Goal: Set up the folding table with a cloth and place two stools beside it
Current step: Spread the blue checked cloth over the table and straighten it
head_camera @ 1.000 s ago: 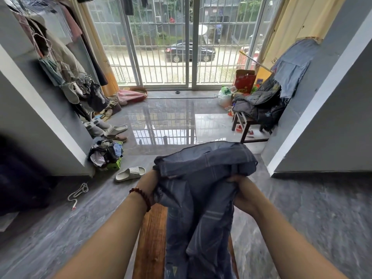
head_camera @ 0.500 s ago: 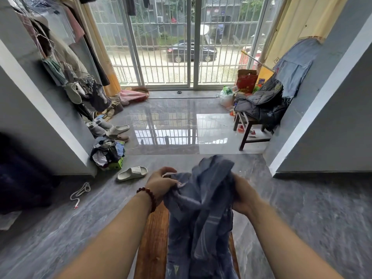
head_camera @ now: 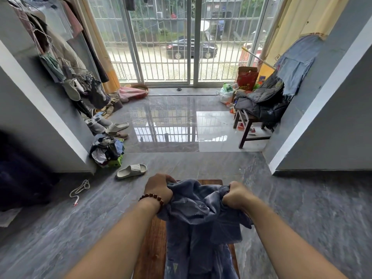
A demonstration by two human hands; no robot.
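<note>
A crumpled blue-grey cloth (head_camera: pixel 199 214) hangs bunched between both fists above a brown wooden table top (head_camera: pixel 153 248) right in front of me. My left hand (head_camera: pixel 159 188), with a bead bracelet on its wrist, grips the cloth's left edge. My right hand (head_camera: pixel 235 194) grips its right edge, fingers curled tight. The cloth drapes down over the middle of the wood and hides much of it. A dark wooden stool (head_camera: pixel 247 125) stands at the far right, piled with dark clothes.
A beige slipper (head_camera: pixel 131 171) and a heap of clothes (head_camera: pixel 106 150) lie on the grey tiled floor at left, with more shoes (head_camera: pixel 112 127) behind. A white cord (head_camera: pixel 79 190) lies at left. Grey walls flank both sides; barred glass doors (head_camera: pixel 181 41) close the far end.
Both hands have dropped lower and moved apart, pulling the bunched cloth wider above the wooden top. The cloth's upper fold, earlier raised high, now sits level with the fists.
</note>
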